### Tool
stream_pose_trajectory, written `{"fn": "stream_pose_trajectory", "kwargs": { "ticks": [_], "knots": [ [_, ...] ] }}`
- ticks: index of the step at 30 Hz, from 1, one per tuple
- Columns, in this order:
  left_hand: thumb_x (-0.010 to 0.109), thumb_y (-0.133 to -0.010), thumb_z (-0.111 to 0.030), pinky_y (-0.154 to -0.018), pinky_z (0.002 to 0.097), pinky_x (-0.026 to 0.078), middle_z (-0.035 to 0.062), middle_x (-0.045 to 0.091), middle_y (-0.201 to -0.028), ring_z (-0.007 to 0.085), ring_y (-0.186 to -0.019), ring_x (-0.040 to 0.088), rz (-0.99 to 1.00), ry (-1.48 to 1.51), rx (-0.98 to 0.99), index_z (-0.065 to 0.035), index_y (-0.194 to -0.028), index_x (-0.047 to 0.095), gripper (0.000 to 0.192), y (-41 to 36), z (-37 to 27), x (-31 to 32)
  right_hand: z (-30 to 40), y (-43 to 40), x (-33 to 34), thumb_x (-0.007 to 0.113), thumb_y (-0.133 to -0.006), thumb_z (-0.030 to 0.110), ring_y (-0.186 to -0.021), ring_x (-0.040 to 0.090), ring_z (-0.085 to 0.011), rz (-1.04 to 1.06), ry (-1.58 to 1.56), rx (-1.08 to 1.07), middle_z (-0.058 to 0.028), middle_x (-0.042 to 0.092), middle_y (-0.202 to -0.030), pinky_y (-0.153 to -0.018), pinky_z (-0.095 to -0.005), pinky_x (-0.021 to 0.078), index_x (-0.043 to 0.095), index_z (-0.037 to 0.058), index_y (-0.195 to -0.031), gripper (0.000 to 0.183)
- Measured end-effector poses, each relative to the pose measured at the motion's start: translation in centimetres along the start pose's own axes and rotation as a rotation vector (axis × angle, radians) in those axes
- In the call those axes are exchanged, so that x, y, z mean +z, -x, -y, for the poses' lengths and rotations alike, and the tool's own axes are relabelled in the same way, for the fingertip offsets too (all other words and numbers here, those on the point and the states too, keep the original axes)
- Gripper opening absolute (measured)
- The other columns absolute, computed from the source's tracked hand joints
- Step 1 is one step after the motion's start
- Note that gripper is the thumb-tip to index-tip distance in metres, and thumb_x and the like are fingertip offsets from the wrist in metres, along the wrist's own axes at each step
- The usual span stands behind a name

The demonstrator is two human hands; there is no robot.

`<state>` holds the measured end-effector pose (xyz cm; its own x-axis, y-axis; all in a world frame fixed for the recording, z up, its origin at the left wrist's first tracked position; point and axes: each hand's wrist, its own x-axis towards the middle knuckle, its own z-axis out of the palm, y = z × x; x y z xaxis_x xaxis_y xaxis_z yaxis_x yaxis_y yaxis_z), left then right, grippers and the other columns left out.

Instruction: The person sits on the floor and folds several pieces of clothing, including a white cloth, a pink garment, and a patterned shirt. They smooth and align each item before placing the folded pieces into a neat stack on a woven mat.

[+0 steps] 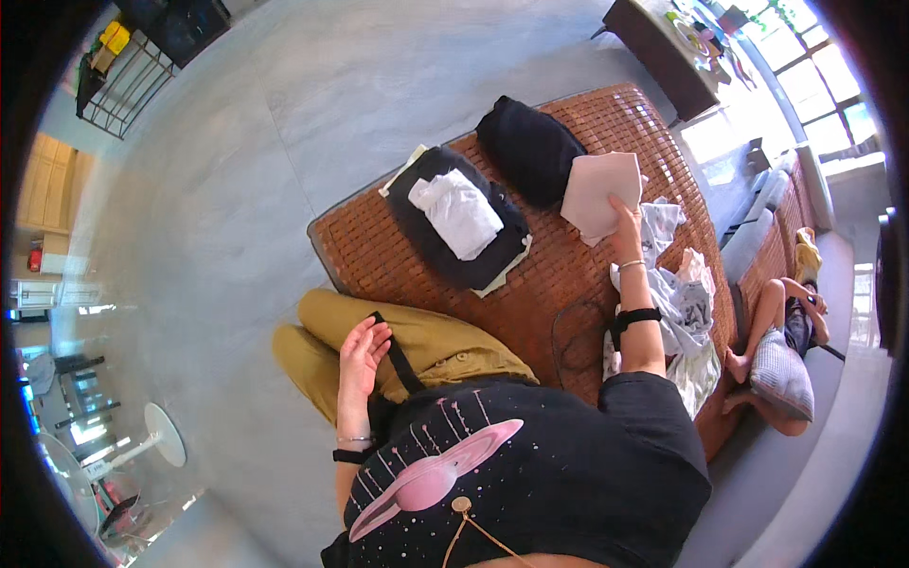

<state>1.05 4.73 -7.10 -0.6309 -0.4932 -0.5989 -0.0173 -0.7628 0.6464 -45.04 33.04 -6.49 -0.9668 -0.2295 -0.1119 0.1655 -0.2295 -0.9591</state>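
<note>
My right hand (pixel 625 220) grips the edge of a folded pale pink cloth (pixel 601 192), held above the woven brown mat (pixel 525 298) beside a dark folded garment (pixel 529 150). Palm up over my lap, my left hand (pixel 366 355) has its fingers slightly apart and holds nothing; a black strap (pixel 401 358) lies beside its fingertips. On the mat in front of me sits a stack with a folded white garment (pixel 458 214) on top of folded black clothing (pixel 412 206). Loose, crumpled light clothes (pixel 675 305) are heaped under and beside my right forearm.
Another person (pixel 799 319) reclines on the sofa at the right, with a grey pillow (pixel 781 373). A dark cabinet (pixel 660 53) stands at the upper right. At the far left are a metal rack (pixel 128 85) and a white fan (pixel 163 434) on the floor.
</note>
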Motion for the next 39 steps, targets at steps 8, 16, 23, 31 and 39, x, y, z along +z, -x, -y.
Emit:
{"fn": "stream_pose_trajectory", "kwargs": {
  "ticks": [8,16,23,31,39],
  "knots": [
    [0.048,-0.093,-0.012,-0.08,0.0308,0.053,0.013,0.061,-0.108,0.0207,-0.097,0.062,0.08,0.028,-0.037,-0.0028,-0.118,0.05,0.027,-1.4,0.4,0.6,-3.9,-2.0,-6.3,0.069,-0.076,0.02,-0.107,0.054,-0.025,-0.116,0.416,0.046,-0.0151,0.055,-0.118,-0.091,-0.0328,0.0429,0.042,-0.0031,-0.128,0.062],
    [0.047,-0.094,-0.012,-0.079,0.0312,0.055,0.0143,0.062,-0.108,0.0204,-0.097,0.062,0.001,0.041,-0.031,-0.0028,-0.117,0.052,0.025,-1.2,0.3,-1.1,-4.4,4.3,1.6,0.067,-0.073,0.034,-0.131,0.029,-0.0325,-0.53,1.443,-0.588,-0.0128,0.028,-0.145,-0.102,-0.0533,0.0273,0.033,0.0139,-0.139,0.076],
    [0.047,-0.094,-0.012,-0.077,0.0305,0.056,0.0141,0.063,-0.106,0.0208,-0.096,0.063,0.023,0.021,-0.06,-0.0027,-0.115,0.052,0.024,-1.7,0.2,-0.4,-2.6,3.7,-0.9,0.07,-0.071,0.031,-0.131,0.03,-0.0313,0.189,1.602,-0.488,-0.0103,0.036,-0.139,-0.105,-0.0508,0.0263,0.049,0.0208,-0.126,0.06],
    [0.046,-0.093,-0.011,-0.077,0.0312,0.056,0.0137,0.063,-0.105,0.0212,-0.095,0.064,0.05,0.076,-0.021,-0.0034,-0.113,0.053,0.022,-1.3,0.1,-0.3,6.8,3.8,-15.5,0.071,-0.065,0.053,-0.11,0.052,-0.0291,0.348,1.752,-0.071,-0.0169,0.052,-0.12,-0.098,-0.0446,0.0369,0.047,0.007,-0.124,0.079],
    [0.047,-0.093,-0.011,-0.078,0.0355,0.055,0.0148,0.064,-0.1,0.024,-0.093,0.064,0.087,0.106,-0.054,-0.0037,-0.11,0.054,0.02,-0.9,-0.4,-1.9,2.3,9.1,-19.0,0.054,-0.074,0.014,-0.088,0.063,-0.0354,-0.024,1.958,0.19,-0.018,0.065,-0.093,-0.078,-0.0426,0.0507,0.065,0.0044,-0.08,0.015]
  ]
}}
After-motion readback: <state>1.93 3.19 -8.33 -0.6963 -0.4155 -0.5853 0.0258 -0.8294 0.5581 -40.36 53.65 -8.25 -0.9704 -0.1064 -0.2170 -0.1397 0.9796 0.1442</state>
